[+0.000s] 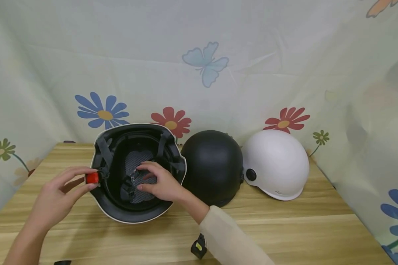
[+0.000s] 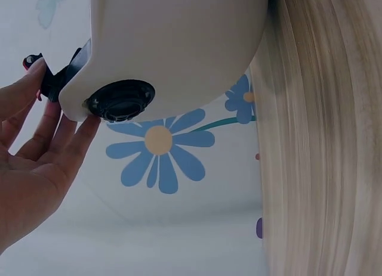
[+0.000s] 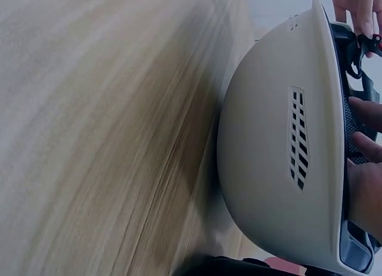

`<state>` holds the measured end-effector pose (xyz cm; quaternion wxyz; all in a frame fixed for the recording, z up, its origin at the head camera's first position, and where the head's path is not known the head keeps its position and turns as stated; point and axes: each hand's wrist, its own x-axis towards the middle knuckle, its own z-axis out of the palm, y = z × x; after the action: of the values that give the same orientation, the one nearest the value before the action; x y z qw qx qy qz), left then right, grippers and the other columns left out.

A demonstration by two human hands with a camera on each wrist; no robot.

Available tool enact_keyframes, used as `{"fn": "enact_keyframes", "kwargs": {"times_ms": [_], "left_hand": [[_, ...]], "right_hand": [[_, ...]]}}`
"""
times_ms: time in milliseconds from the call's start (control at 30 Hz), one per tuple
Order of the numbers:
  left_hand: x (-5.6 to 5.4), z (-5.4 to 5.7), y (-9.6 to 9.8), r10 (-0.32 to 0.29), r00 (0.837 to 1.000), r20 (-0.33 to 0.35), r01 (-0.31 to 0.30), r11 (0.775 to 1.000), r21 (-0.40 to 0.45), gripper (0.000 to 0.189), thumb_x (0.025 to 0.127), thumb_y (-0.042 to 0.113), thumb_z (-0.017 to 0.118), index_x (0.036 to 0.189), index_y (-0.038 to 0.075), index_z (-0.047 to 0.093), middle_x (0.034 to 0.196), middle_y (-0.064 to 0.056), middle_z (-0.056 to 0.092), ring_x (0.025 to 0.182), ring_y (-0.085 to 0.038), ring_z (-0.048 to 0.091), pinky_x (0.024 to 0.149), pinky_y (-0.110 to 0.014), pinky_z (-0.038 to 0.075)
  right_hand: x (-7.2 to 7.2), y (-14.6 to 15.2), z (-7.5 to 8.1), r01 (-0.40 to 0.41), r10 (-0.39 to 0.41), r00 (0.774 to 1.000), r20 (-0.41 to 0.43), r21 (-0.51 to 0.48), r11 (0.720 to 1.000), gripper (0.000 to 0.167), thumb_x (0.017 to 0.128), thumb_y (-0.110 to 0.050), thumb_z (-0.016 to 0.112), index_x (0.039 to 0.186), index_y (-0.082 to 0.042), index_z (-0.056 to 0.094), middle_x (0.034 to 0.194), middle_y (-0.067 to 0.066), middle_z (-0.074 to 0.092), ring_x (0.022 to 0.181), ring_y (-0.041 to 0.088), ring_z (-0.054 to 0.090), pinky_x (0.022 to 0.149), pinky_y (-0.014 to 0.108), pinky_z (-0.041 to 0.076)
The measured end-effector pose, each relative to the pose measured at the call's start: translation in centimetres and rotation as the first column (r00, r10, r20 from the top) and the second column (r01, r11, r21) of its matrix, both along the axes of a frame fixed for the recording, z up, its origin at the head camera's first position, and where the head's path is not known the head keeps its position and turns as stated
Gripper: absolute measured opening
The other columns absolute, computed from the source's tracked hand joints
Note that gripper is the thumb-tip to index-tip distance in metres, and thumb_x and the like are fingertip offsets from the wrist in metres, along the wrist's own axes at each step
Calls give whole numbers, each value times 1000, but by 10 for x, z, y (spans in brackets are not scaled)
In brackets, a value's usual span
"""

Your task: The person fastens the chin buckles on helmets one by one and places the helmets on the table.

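Note:
An upturned white helmet [image 1: 138, 221] with a black padded inside lies on the left part of the table, its opening facing up toward me. At its left rim my left hand [image 1: 58, 191] pinches a red buckle [image 1: 92, 178] on a black strap between thumb and fingertips. In the left wrist view, other fingertips of that hand reach the rim near a round black disc [image 2: 122, 100]. Inside the helmet hangs my right hand [image 1: 164, 182], thumb and forefinger spread apart. Close by its fingertips lie black straps and clips [image 1: 127, 186] on the lining.
Right of this helmet stand a black helmet [image 1: 212, 165] and another white helmet [image 1: 276, 162], both dome up. A black clip with a yellow mark [image 1: 198, 247] lies near the front of the wooden table [image 1: 302, 235]. Behind hangs a flowered cloth [image 1: 146, 73].

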<state>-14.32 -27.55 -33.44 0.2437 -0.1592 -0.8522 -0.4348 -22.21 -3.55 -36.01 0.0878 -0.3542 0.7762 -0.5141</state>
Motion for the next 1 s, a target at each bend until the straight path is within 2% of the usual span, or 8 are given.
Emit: {"fn": "enact_keyframes", "kwargs": {"times_ms": [367, 633, 1000], "left_hand": [[4, 5, 5, -26, 1000, -16, 25, 1000, -6, 37, 72, -17, 66, 105, -2, 62, 100, 4, 60, 99, -1, 52, 82, -10, 42], [7, 8, 9, -27, 999, -25, 27, 999, -27, 39, 70, -18, 67, 104, 0, 62, 100, 4, 60, 97, -2, 53, 80, -9, 42], [11, 10, 12, -38, 999, -16, 37, 999, -32, 38, 70, -17, 68, 103, 1, 63, 99, 3, 60, 96, 0, 54, 79, -10, 43]], "right_hand": [[-3, -3, -3, -20, 15, 998, 65, 83, 996, 48, 84, -10, 66, 129, -9, 50, 125, 8, 50, 104, 18, 55, 77, 16, 45], [-5, -9, -12, -69, 70, 985, 160, -8, 998, 47, 84, -6, 65, 128, -4, 49, 125, 11, 51, 100, 17, 58, 78, 16, 46], [-2, -19, -24, -32, 50, 953, 298, -67, 997, 44, 83, -4, 66, 125, -6, 53, 116, 7, 54, 91, 9, 57, 75, 17, 46]]}}
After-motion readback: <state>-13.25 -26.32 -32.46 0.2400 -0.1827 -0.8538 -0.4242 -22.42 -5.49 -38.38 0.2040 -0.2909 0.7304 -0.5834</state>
